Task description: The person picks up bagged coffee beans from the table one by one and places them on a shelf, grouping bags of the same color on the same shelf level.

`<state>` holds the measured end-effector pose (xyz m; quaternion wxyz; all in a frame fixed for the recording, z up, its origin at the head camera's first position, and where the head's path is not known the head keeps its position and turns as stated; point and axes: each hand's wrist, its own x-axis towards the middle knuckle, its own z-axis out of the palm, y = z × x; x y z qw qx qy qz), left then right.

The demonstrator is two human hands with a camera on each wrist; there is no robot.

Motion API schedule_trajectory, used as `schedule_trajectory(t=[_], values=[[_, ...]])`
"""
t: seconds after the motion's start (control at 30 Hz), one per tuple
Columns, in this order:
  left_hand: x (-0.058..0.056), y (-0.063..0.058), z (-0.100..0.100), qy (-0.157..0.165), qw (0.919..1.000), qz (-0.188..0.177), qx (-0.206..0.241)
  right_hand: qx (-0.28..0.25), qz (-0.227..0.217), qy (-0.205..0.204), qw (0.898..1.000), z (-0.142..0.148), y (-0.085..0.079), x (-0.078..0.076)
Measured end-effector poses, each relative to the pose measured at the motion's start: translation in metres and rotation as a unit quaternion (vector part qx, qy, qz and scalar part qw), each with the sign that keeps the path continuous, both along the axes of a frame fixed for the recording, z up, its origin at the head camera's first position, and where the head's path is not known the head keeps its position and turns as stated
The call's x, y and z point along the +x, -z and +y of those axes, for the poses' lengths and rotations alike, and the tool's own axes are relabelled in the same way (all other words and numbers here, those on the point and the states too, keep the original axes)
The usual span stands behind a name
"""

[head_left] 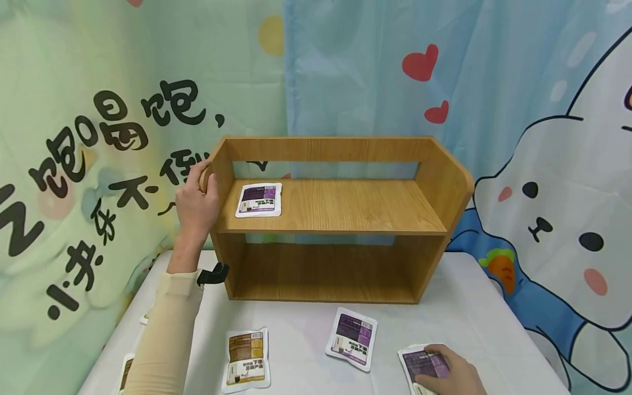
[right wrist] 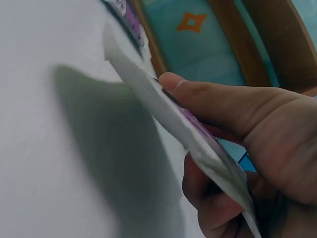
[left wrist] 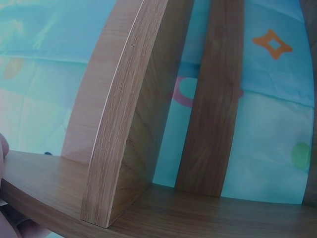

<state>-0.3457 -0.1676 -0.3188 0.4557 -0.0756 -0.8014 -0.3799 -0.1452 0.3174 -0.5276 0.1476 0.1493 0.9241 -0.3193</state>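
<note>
My left hand (head_left: pixel 195 206) grips the upper left side panel of a two-tier wooden shelf (head_left: pixel 345 206), fingers over its edge. At the lower right of the head view, my right hand (head_left: pixel 456 374) pinches a flat purple-and-white packet (head_left: pixel 419 363) between thumb and fingers. The right wrist view shows this packet edge-on, tilted, its shadow falling on the white tabletop. Another purple packet (head_left: pixel 352 339) lies on the table left of the right hand. A third purple packet (head_left: pixel 259 199) rests at the left end of the upper shelf board.
A brown-and-white packet (head_left: pixel 247 359) lies at the front of the white table (head_left: pixel 291 323). Another packet (head_left: pixel 126 370) is partly hidden by the left sleeve (head_left: pixel 165 334). Printed curtains (head_left: pixel 345 71) hang behind and beside the table.
</note>
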Motion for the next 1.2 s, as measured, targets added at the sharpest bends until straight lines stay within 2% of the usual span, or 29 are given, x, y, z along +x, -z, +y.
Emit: schedule_trajectory(t=[0.23,0.43,0.6,0.77,1.2], values=[[-0.002,-0.001,0.0,-0.007,0.9999,0.002,0.007,-0.022,0.062,0.02,0.998,-0.021,-0.029,-0.011],[-0.001,-0.003,-0.002,-0.012,0.9998,0.004,0.012,-0.017,0.118,0.005,0.993,-0.039,-0.048,-0.024],[0.001,-0.002,-0.005,-0.019,0.9997,0.003,0.012,-0.038,0.16,-0.007,0.986,-0.057,-0.061,-0.034],[0.003,0.002,-0.005,-0.02,0.9998,-0.003,0.006,-0.069,0.181,-0.015,0.981,-0.073,-0.075,-0.037],[0.001,0.0,0.002,-0.012,0.9999,-0.003,0.005,-0.113,0.22,-0.019,0.969,-0.097,-0.129,-0.05]])
